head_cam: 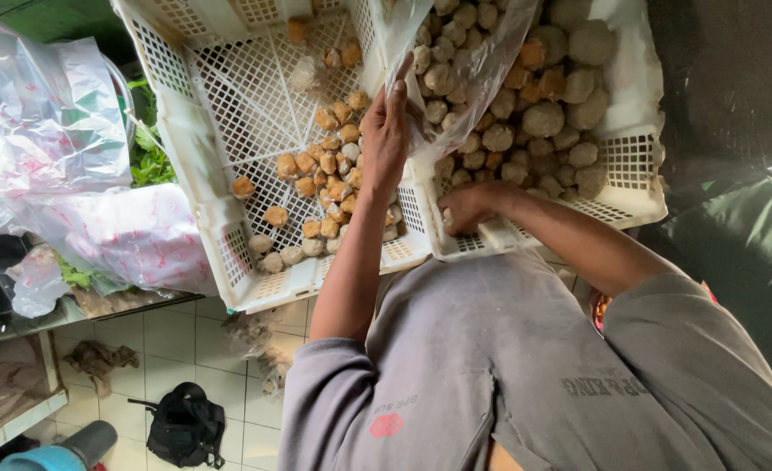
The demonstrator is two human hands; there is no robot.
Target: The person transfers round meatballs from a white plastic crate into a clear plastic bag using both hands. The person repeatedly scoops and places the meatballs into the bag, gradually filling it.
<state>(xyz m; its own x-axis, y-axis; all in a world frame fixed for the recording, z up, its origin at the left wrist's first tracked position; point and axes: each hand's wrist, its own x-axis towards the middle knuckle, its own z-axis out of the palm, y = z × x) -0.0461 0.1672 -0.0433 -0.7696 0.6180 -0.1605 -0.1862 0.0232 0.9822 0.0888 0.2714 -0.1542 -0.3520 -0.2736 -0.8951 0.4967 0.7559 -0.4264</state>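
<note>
A clear plastic bag [455,61], already partly filled with round balls, is held open by the closed left hand [386,131]. The right hand [466,208] is curled over balls in the right-hand white crate [630,166]; many remain there.

You are standing at what looks like a market food stall or small food shop; in front of you sit two white perforated plastic crates [194,166], one scattered with orange-brown fried pieces [329,166], the other [630,174] heaped with greyish-brown balls [543,118] sold loose; a clear plastic bag [464,61] hangs over that heap; to your left lie crumpled printed plastic bags [46,131] and leafy greens [149,157] on a low table [20,318]; below you the floor [185,340] is white tile, littered with scraps, with a black bag [185,426] on it.
</note>
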